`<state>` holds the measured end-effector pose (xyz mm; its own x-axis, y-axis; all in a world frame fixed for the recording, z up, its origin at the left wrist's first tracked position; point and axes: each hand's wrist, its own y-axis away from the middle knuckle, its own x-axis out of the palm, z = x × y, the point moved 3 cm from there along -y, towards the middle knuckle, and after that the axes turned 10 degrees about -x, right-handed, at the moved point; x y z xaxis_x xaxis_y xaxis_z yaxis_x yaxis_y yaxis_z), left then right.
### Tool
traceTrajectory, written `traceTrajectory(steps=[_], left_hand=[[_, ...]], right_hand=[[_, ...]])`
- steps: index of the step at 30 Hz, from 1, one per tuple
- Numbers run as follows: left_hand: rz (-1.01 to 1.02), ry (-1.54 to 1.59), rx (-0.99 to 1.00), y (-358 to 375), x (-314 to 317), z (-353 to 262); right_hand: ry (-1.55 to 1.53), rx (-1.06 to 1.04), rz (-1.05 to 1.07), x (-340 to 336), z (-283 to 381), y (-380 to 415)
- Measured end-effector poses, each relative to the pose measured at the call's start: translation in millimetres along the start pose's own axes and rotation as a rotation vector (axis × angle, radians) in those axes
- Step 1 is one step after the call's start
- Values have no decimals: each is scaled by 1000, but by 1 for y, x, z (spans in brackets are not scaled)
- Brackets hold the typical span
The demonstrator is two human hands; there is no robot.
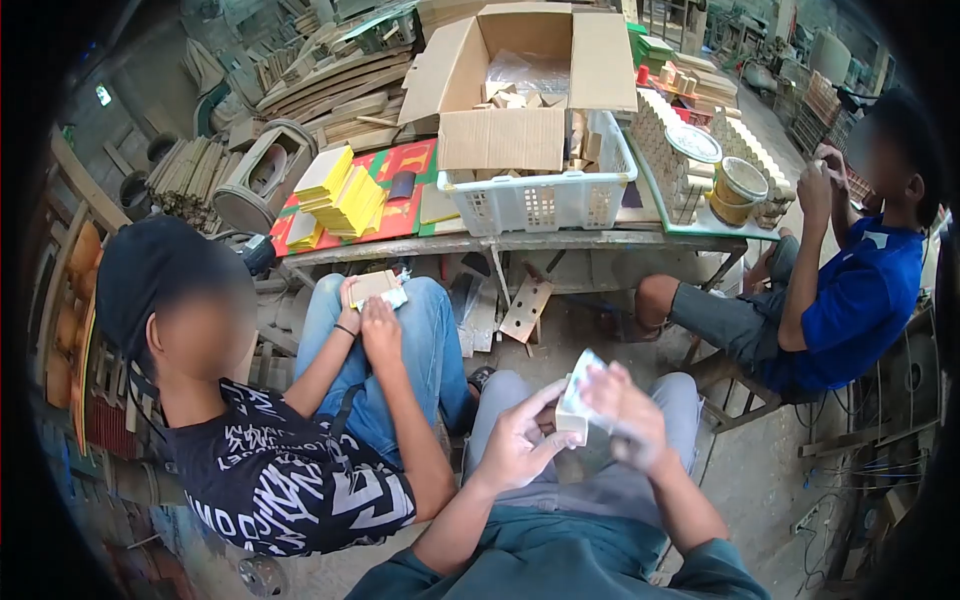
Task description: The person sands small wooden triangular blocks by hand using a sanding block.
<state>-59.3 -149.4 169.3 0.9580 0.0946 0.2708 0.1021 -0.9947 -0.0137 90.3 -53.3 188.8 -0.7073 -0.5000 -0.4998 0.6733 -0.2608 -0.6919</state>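
Observation:
Above my lap, my left hand (524,440) is closed around a small pale wooden block (572,418). My right hand (630,415), smeared by motion, is just right of the block with its fingers bent around a thin whitish-blue sheet (586,372). The sheet stands tilted against the upper side of the block. What the sheet is made of cannot be made out.
A co-worker on the left holds a wooden piece (375,287); another sits at the right. Ahead, a bench (400,247) bears a white crate (540,205), a cardboard box (500,140), yellow stacks (340,200) and a bucket (738,188).

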Motion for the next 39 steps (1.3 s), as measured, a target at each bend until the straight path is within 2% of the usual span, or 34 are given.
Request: traceTrajectory(steps=[2,3,4,6,7,8,10,11,12,14,16,18,20,24,26,28,30,32,34,36,38,39], left_hand=[[9,165,3,3,3,0],[31,203,-38,4,2,1],[25,150,-74,3,3,-4],[8,91,-79,-1,5,-7],[3,91,-93,2,5,-3],[21,109,-85,1,3,3],[39,138,-84,1,1,12],[42,188,-75,-2,-1,16],[45,235,-69,-3,-4,18],[-36,238,-79,-8,0,21],[-114,246,3,-14,2,24],[-169,185,15,-21,3,28],[-287,192,-62,-26,3,31],[-338,190,54,-31,2,36],[-378,158,61,-33,-7,35],[-431,179,55,-30,-14,34],[-465,93,1,-31,-24,42],[-429,175,117,-32,-20,48],[-465,123,69,-34,-21,46],[-374,378,-57,-33,-22,34],[-320,316,-39,-31,-27,29],[-263,258,-13,-30,-27,28]], right_hand=[[285,83,69,-9,-25,-2],[307,140,52,-15,-26,-4],[156,106,-125,-15,-23,-1],[61,-117,-92,-11,5,-4],[-99,-139,26,-4,13,-4],[-58,-144,5,6,6,2],[123,91,-33,6,-24,10],[285,146,15,0,-35,9],[250,206,-52,-5,-37,10],[183,142,-217,-4,-20,14],[124,27,-211,14,-2,15],[46,134,-178,30,9,14],[109,216,-289,42,7,15],[251,192,-334,56,-21,28],[433,371,-152,48,-51,35],[353,372,-326,39,-59,42],[284,154,-336,45,-27,18],[181,141,-41,53,-10,-4],[245,181,-161,62,-43,13],[335,377,-146,52,-74,30],[234,407,-277,36,-75,39],[193,356,-302,32,-70,41]])
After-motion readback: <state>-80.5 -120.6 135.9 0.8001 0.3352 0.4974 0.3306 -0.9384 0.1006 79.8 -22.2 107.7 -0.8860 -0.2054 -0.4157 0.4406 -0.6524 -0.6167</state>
